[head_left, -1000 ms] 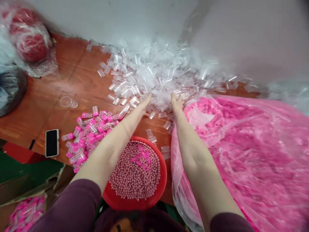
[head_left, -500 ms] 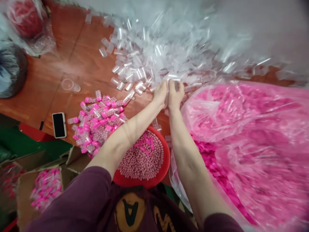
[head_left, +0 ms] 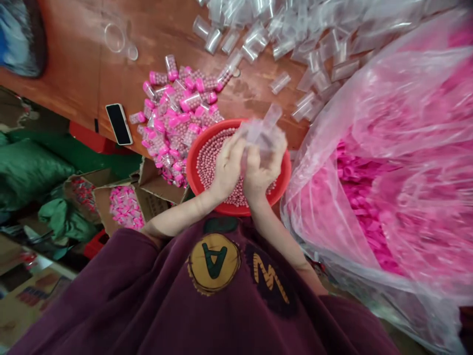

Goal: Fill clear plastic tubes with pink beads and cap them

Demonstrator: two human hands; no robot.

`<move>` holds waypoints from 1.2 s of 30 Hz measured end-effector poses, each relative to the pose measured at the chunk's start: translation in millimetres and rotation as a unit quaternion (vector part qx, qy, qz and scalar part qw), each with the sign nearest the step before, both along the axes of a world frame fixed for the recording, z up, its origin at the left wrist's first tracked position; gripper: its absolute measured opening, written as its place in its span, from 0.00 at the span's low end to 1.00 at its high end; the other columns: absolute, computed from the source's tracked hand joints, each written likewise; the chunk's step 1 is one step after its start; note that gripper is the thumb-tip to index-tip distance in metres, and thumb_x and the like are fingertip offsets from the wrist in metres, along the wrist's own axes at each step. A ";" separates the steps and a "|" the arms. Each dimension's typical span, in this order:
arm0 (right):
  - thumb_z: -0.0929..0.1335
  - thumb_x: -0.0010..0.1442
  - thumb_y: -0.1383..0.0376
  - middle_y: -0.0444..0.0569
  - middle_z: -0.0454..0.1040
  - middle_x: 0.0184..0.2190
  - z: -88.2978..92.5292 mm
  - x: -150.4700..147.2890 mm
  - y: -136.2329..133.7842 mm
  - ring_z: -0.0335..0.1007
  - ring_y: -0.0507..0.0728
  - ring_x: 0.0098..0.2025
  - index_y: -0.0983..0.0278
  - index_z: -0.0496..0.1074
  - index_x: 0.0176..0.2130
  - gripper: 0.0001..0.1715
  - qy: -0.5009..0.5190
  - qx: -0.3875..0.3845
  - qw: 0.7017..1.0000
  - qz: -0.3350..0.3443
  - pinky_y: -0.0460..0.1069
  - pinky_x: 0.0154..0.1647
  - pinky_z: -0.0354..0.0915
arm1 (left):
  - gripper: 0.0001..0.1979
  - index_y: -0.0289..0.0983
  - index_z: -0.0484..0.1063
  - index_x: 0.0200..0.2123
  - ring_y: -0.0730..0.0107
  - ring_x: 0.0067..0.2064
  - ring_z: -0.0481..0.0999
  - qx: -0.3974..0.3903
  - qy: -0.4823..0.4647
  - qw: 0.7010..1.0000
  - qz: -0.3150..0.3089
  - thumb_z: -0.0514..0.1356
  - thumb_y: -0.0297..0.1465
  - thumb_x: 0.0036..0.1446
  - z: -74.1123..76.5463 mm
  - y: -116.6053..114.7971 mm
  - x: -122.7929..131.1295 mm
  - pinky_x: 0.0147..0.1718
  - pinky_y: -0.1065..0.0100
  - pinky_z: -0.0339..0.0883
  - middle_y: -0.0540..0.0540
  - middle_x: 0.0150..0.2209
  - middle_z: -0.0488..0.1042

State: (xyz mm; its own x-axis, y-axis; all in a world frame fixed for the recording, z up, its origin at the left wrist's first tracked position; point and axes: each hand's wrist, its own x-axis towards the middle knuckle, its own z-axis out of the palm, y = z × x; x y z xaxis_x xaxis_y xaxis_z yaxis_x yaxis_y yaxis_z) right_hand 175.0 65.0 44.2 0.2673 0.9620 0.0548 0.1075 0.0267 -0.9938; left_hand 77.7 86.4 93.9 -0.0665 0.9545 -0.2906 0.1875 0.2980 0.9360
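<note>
My left hand (head_left: 229,165) and my right hand (head_left: 264,165) are cupped together over a red basin (head_left: 192,167). Between them they hold several clear plastic tubes (head_left: 272,116), blurred by motion; one sticks up past the fingers. Small pink beads (head_left: 207,165) fill the basin below. To the left of the basin lies a heap of bead-filled tubes with pink caps (head_left: 177,108). Beyond my hands, a large pile of clear tubes (head_left: 254,39) is spread on the wooden table (head_left: 155,29).
A big clear bag of bright pink plastic pieces (head_left: 417,162) stands at the right. On the left are a phone (head_left: 118,124) and a round clear cup (head_left: 114,38). Below the table edge, cardboard boxes hold more pink-capped tubes (head_left: 125,207); a green sack (head_left: 33,165) lies farther left.
Both hands have come back from the pile of clear tubes to above the basin, carrying several tubes. The view has also shifted toward my body.
</note>
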 end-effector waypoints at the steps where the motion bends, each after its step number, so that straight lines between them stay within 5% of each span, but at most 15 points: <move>1: 0.68 0.84 0.48 0.54 0.68 0.77 -3.7 -9.9 -20.7 0.68 0.73 0.82 0.48 0.73 0.72 0.24 0.002 -0.012 0.999 -0.042 0.80 0.86 0.66 | 0.23 0.46 0.84 0.62 0.51 0.80 0.79 -0.032 -0.003 0.999 0.014 0.55 0.51 0.83 -5.9 -19.7 -9.9 0.87 0.45 0.65 0.41 0.69 0.86; 5: 0.71 0.80 0.45 0.58 0.78 0.69 -25.3 -26.5 -85.6 0.77 0.69 0.73 0.53 0.78 0.66 0.25 0.011 -0.144 0.989 -0.019 0.72 0.81 0.74 | 0.20 0.42 0.85 0.60 0.50 0.72 0.85 -0.127 0.034 0.991 -0.004 0.62 0.47 0.78 -33.9 -70.8 -49.9 0.79 0.48 0.74 0.37 0.67 0.87; 9: 0.70 0.79 0.47 0.58 0.84 0.66 -35.5 -11.9 -119.4 0.73 0.71 0.76 0.56 0.85 0.59 0.23 -0.061 -0.223 0.966 0.114 0.75 0.84 0.66 | 0.12 0.40 0.88 0.49 0.51 0.66 0.85 -0.149 0.182 0.965 -0.120 0.64 0.36 0.72 -39.1 -78.9 -86.1 0.74 0.49 0.77 0.38 0.61 0.88; 13: 0.70 0.81 0.54 0.55 0.89 0.62 -29.0 3.8 -123.5 0.68 0.75 0.79 0.56 0.87 0.38 0.20 -0.189 -0.257 0.915 0.248 0.79 0.83 0.56 | 0.12 0.36 0.89 0.49 0.42 0.70 0.80 -0.133 0.385 0.863 -0.299 0.66 0.30 0.68 -23.5 -61.8 -105.2 0.76 0.44 0.75 0.33 0.68 0.82; 16: 0.71 0.80 0.58 0.54 0.91 0.45 -26.4 9.9 -115.1 0.77 0.71 0.69 0.57 0.82 0.32 0.22 -0.236 -0.242 0.899 0.277 0.73 0.79 0.58 | 0.15 0.33 0.90 0.51 0.40 0.68 0.79 -0.136 0.454 0.784 -0.400 0.63 0.24 0.68 -13.5 -47.6 -109.4 0.71 0.45 0.77 0.28 0.64 0.82; 18: 0.71 0.79 0.59 0.54 0.87 0.38 -28.5 13.3 -107.0 0.81 0.69 0.58 0.58 0.78 0.30 0.23 -0.264 -0.248 0.895 0.261 0.70 0.74 0.64 | 0.19 0.32 0.90 0.54 0.40 0.69 0.78 -0.130 0.465 0.762 -0.430 0.60 0.21 0.67 -9.6 -41.5 -110.3 0.67 0.46 0.79 0.27 0.65 0.80; 22: 0.68 0.77 0.61 0.60 0.86 0.48 -38.1 16.7 -84.2 0.81 0.71 0.56 0.59 0.82 0.46 0.10 -0.278 -0.250 0.907 0.193 0.68 0.66 0.73 | 0.25 0.35 0.88 0.60 0.43 0.71 0.76 -0.111 0.455 0.780 -0.415 0.56 0.19 0.71 -6.4 -34.7 -105.8 0.68 0.46 0.77 0.30 0.71 0.79; 27: 0.69 0.74 0.61 0.72 0.77 0.68 -55.3 7.2 -47.9 0.74 0.78 0.72 0.66 0.74 0.69 0.28 -0.302 -0.214 0.916 0.153 0.75 0.75 0.70 | 0.24 0.36 0.86 0.65 0.43 0.72 0.76 -0.087 0.411 0.839 -0.346 0.56 0.23 0.76 -20.4 -24.2 -73.4 0.74 0.44 0.72 0.33 0.69 0.82; 31: 0.65 0.76 0.64 0.70 0.81 0.60 -69.1 5.5 -39.2 0.77 0.77 0.66 0.65 0.77 0.63 0.22 -0.312 -0.220 0.908 0.170 0.77 0.74 0.71 | 0.23 0.33 0.82 0.70 0.38 0.73 0.76 -0.106 0.370 0.859 -0.337 0.62 0.26 0.75 -41.3 -24.0 -48.0 0.74 0.41 0.70 0.29 0.70 0.82; 36: 0.68 0.74 0.59 0.62 0.83 0.52 -79.3 27.4 -57.1 0.80 0.69 0.55 0.61 0.79 0.58 0.18 -0.266 -0.207 0.932 0.136 0.69 0.65 0.79 | 0.22 0.37 0.86 0.63 0.39 0.72 0.77 -0.106 0.372 0.831 -0.400 0.60 0.22 0.73 -49.0 -39.0 -52.4 0.74 0.41 0.69 0.33 0.67 0.85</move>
State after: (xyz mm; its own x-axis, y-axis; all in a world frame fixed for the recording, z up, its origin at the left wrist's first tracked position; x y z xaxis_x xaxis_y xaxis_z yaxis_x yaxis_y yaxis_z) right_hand 202.4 7.9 -35.0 0.0507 0.9584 -0.2810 0.6334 -0.2484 -0.7329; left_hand 25.3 47.5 44.8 0.3283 0.7119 -0.6208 0.9084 -0.0579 0.4140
